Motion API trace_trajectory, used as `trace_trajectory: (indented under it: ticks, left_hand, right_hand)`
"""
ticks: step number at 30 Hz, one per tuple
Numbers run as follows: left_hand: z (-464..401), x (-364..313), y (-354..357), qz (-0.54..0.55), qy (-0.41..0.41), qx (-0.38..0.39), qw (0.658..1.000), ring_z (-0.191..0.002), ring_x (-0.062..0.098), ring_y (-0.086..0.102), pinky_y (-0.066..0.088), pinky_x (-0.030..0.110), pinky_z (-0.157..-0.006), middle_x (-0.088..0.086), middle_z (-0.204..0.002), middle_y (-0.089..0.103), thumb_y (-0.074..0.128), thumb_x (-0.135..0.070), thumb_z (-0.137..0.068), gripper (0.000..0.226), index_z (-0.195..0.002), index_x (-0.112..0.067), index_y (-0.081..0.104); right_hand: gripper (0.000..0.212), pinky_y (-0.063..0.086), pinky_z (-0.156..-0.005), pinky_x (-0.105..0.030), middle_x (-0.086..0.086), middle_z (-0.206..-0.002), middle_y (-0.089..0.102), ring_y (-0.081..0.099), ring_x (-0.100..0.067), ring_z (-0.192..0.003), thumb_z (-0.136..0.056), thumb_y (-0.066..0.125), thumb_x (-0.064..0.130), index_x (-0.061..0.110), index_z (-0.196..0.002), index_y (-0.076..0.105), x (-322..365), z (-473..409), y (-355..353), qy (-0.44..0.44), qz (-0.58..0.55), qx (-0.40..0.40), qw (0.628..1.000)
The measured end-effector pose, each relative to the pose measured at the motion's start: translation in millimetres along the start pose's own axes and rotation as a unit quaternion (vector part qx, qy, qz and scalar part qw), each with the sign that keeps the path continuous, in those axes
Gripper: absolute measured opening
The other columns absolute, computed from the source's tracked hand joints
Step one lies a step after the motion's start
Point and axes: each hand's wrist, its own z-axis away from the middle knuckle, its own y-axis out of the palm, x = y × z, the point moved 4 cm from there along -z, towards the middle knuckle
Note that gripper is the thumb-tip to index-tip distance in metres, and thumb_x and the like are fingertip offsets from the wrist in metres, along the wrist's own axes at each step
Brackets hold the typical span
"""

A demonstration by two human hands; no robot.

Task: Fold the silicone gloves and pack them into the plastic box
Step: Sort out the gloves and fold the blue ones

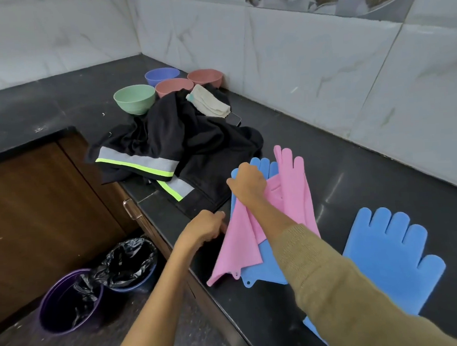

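- I see two pink silicone gloves (290,193) lying together on the black stone counter (356,181); one is flat with its fingers pointing toward the wall, the other is partly lifted and creased, its cuff reaching over the counter's front edge.
- My right hand (248,183) is curled closed and grips the lifted pink glove near its finger end.
- My left hand (208,226) sits at the counter's front edge with fingers curled, touching the pink glove's side edge; I cannot tell whether it actually pinches the material.
- A blue silicone glove (270,261) lies under the pink pair, its fingertips showing beyond my right hand and its cuff showing below them.
- A second blue silicone glove (390,254) lies flat on the counter to the right, apart from the pile, partly covered by my tan sleeve (344,294).
- A crumpled black garment with grey and neon-yellow stripes (167,149) lies just behind the gloves, with a folded cream cloth (209,101) on top.
- Four plastic bowls stand at the rear corner: green (134,98), blue (162,75), and two pink (174,86) (205,77).
- Two bins lined with black bags (100,290) stand on the floor below.
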Motion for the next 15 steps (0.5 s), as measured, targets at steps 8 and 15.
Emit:
trace_trajectory:
  ticks: [8, 15]
  left_hand:
    - [0, 8, 6, -0.032, 0.004, -0.108, 0.994, -0.076, 0.017, 0.057, 0.043, 0.03, -0.067, -0.009, -0.073, 0.062, 0.073, -0.048, -0.074, 0.023, -0.069, -0.026, 0.069]
    - [11, -15, 11, 0.03, 0.094, -0.053, 0.994, -0.06, 0.013, 0.051, 0.04, 0.024, -0.056, -0.002, -0.064, 0.059, 0.063, -0.023, -0.082, 0.022, -0.061, -0.017, 0.061]
  right_hand:
    - [0.04, 0.031, -0.055, -0.03, -0.001, -0.055, 0.038, 0.04, -0.016, -0.055, -0.088, 0.053, 0.021, 0.012, -0.053, 0.036, -27, -8, -14, 0.041, -0.133, 0.054, 0.989]
    - [0.048, 0.024, -0.051, -0.026, 0.002, -0.052, 0.027, 0.025, -0.013, -0.048, -0.088, 0.055, 0.014, 0.016, -0.049, 0.03, -37, 3, -48, 0.022, -0.279, 0.046, 0.959]
